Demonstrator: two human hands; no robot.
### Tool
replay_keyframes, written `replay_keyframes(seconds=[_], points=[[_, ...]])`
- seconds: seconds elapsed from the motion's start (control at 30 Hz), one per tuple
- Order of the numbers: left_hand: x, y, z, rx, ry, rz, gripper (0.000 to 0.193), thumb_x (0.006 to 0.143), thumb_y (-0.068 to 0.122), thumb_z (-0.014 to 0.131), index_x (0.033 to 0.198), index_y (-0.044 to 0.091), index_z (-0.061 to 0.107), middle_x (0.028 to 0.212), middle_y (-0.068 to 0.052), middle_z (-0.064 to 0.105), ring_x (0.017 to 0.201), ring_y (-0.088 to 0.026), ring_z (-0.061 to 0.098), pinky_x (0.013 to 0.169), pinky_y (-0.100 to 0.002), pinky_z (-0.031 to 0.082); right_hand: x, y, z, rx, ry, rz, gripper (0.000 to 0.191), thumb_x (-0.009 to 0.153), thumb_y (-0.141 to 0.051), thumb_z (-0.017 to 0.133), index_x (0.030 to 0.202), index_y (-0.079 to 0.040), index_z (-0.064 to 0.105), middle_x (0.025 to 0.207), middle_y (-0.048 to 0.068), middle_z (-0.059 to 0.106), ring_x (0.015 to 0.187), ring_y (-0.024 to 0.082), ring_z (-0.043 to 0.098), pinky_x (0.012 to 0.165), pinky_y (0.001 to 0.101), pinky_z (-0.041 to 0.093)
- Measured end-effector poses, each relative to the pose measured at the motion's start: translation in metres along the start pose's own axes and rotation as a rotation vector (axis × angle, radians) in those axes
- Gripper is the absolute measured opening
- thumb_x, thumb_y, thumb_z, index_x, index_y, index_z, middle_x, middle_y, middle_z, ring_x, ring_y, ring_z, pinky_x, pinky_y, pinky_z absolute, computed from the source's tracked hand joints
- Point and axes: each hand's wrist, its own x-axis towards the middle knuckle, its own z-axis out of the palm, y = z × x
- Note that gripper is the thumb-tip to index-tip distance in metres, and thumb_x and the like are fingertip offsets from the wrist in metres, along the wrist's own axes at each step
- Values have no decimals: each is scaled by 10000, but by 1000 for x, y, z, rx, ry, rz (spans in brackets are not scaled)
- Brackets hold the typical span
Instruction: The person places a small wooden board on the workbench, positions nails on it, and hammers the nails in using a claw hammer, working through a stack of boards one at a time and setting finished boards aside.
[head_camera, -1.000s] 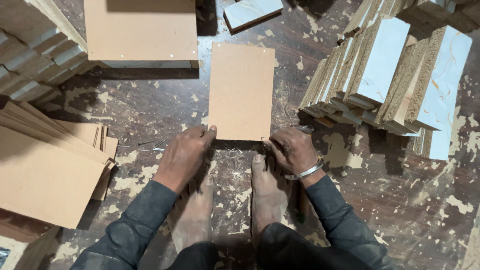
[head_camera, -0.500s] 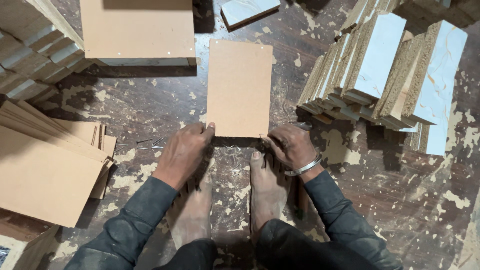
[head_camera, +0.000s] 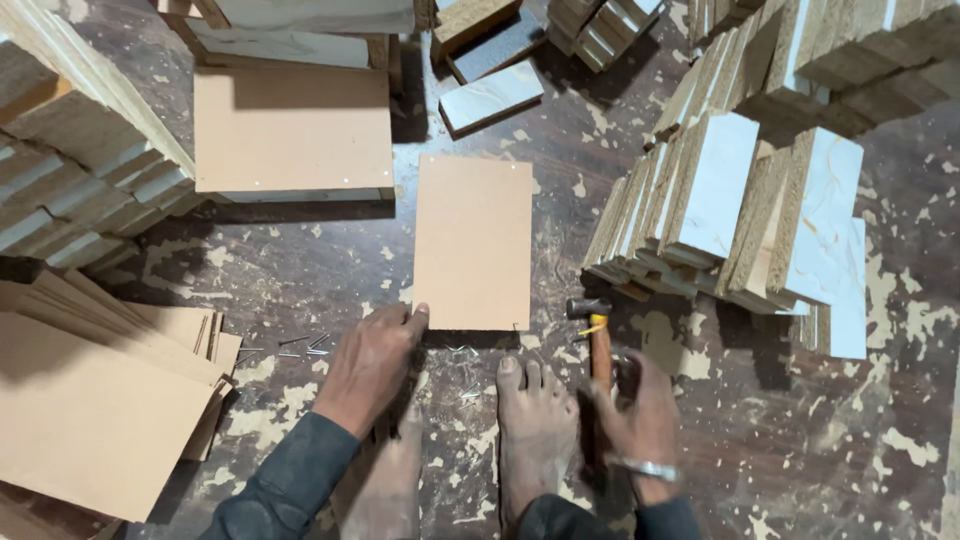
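Your two bare feet (head_camera: 530, 430) rest flat on the dark floor (head_camera: 300, 270), whose surface is worn and flaked with pale patches. Your right hand (head_camera: 635, 420) sits just beside the right foot, its fingers wrapped around the wooden handle of a small hammer (head_camera: 598, 340); the dark metal head points away from you and lies close to the near right corner of the board. A metal bangle (head_camera: 648, 468) circles that wrist.

Your left hand (head_camera: 372, 365) lies palm down, fingers together and fairly flat, the fingertips touching the near left corner of the brown board (head_camera: 473, 242). That board is a thin, smooth, matte rectangle lying flat on the floor straight ahead of your feet, its edges clean and square. A few small nails (head_camera: 300, 347) are scattered on the floor left of your left hand, and more between your hands.

To your left, a fanned stack of thin brown sheets (head_camera: 90, 400) spreads out. Bare floor surrounds the board on all sides. On the right, thick chipboard blocks (head_camera: 740, 200) with white marbled faces lean in rows, near the board's right edge. Beyond, a box-like assembled panel (head_camera: 292, 130) with a brown top sits to the far left, apart from the board.
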Motion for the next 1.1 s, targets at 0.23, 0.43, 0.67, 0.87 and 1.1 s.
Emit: replay_keyframes(seconds=[0.23, 0.43, 0.67, 0.87, 1.1], points=[[-7, -7, 18, 40, 33, 33, 440, 843, -153, 553, 1253, -21, 641, 984, -222, 702, 792, -339, 729, 632, -423, 624, -30, 43, 7, 515, -605, 555, 483, 791, -164, 807, 1199, 10, 617, 857, 110, 747, 692, 204, 714, 628, 342, 602], [-8, -8, 30, 43, 7, 28, 449, 870, -175, 520, 1285, -39, 624, 1028, -244, 698, 773, -324, 730, 615, -394, 636, -64, 52, -33, 1029, -604, 642, 360, 945, -151, 658, 1282, -29, 623, 678, 154, 709, 497, 253, 645, 440, 399, 534], [-14, -1, 28, 43, 162, 109, 422, 845, -123, 561, 1246, -26, 652, 980, -232, 708, 807, -358, 718, 650, -427, 627, -98, 34, -19, 317, -335, 181, 210, 951, -247, 636, 1048, -61, 653, 633, 116, 674, 532, 242, 713, 542, 370, 533], [-13, -3, 35, 79, 38, 32, 458, 886, -173, 512, 1310, -38, 622, 988, -241, 700, 752, -300, 714, 604, -386, 629, -94, 26, -3, 247, -173, -179, 282, 988, -248, 592, 1150, -17, 593, 807, 188, 663, 693, 398, 649, 574, 414, 489], [-15, -3, 33, 66, 27, 21, 440, 873, -196, 521, 1277, -57, 629, 957, -248, 696, 743, -305, 715, 593, -379, 632, -102, 43, -7, 311, -255, 110, 271, 969, -286, 558, 1123, -81, 644, 661, 141, 682, 593, 305, 696, 563, 414, 543]])
